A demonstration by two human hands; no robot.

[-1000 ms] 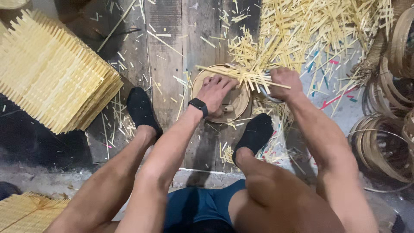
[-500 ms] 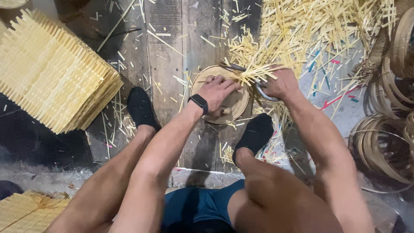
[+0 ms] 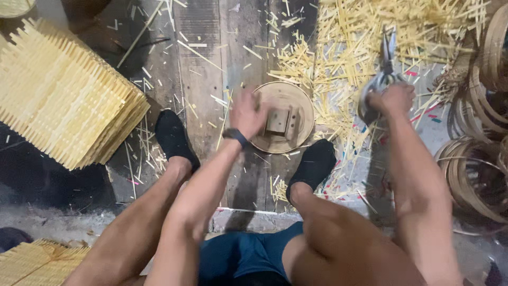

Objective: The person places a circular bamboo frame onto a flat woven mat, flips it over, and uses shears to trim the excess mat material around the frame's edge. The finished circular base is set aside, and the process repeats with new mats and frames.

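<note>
the round wooden disc (image 3: 283, 119) lies flat on the plank floor (image 3: 203, 69) between the person's two black-socked feet (image 3: 172, 135), with a small wooden block (image 3: 279, 121) standing at its middle. the left hand (image 3: 246, 114) rests on the disc's left edge, blurred, so whether its fingers are spread or pressed together cannot be told; a dark watch (image 3: 235, 136) sits on that wrist. to the right of the disc, well apart from it, the right hand (image 3: 391, 99) has its fingers wrapped tight around the handles of metal shears (image 3: 383, 69), whose blades point away from the person. above and right of the disc lies a heap of pale bamboo offcuts (image 3: 381, 26). far left of the disc sits a stack of woven bamboo mats (image 3: 58, 95); far right, bamboo hoops (image 3: 476, 169).
</note>
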